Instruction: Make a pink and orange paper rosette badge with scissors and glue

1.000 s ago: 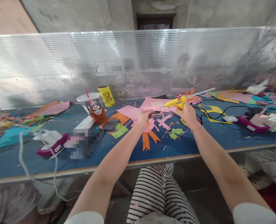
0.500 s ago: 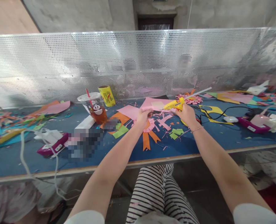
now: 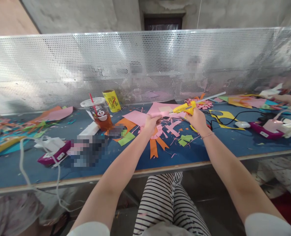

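My right hand (image 3: 196, 119) is wrapped round a yellow glue gun (image 3: 184, 108), a long clear glue stick (image 3: 215, 96) poking out of its back. The nozzle points left, close to a pink paper strip (image 3: 161, 114) pinched in my left hand (image 3: 153, 123); whether nozzle and paper touch I cannot tell. Below my left hand lies a pink paper rosette (image 3: 157, 132), partly hidden by it, with two orange tails (image 3: 154, 149) spreading toward me. Pink scraps (image 3: 173, 127) and green paper pieces (image 3: 185, 140) are scattered beside it. Behind are larger pink sheets (image 3: 135, 116).
To the left stand a lidded drink cup (image 3: 102, 116) with a red straw and a yellow tube (image 3: 112, 101). Purple power strips (image 3: 54, 154) with cords lie on both sides. A perforated metal screen (image 3: 160, 65) runs along the back. At far right another person's arm (image 3: 289, 101) reaches in.
The glue gun's nozzle has shifted slightly left, nearer the pink strip. Another person's arm has come in at the far right. My left hand keeps its grip.
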`<action>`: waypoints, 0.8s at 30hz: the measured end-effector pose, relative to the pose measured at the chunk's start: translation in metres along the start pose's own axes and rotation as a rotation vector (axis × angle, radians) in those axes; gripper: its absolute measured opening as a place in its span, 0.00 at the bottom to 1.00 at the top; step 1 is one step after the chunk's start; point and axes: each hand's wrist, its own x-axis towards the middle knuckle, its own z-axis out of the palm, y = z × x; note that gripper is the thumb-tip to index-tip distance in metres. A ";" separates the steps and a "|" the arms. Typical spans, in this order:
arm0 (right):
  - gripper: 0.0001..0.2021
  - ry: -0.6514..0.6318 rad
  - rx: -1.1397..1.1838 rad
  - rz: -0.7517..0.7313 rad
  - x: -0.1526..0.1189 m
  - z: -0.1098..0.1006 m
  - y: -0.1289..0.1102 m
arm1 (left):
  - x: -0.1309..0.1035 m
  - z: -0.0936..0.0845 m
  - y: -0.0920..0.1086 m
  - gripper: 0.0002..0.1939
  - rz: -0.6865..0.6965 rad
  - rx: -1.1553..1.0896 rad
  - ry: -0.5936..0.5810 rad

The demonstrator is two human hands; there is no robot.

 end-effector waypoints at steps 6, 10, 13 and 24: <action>0.16 0.011 0.048 0.020 0.001 0.000 0.001 | 0.000 0.000 0.000 0.08 0.010 0.010 0.004; 0.17 0.006 0.084 0.037 0.001 0.001 0.001 | 0.001 -0.001 -0.001 0.08 0.011 0.016 0.000; 0.17 0.015 0.102 0.056 0.000 0.001 0.000 | 0.002 -0.002 -0.002 0.07 0.018 0.025 -0.011; 0.29 -0.098 0.180 0.235 0.006 0.007 0.025 | 0.002 -0.003 0.000 0.07 0.010 0.041 -0.011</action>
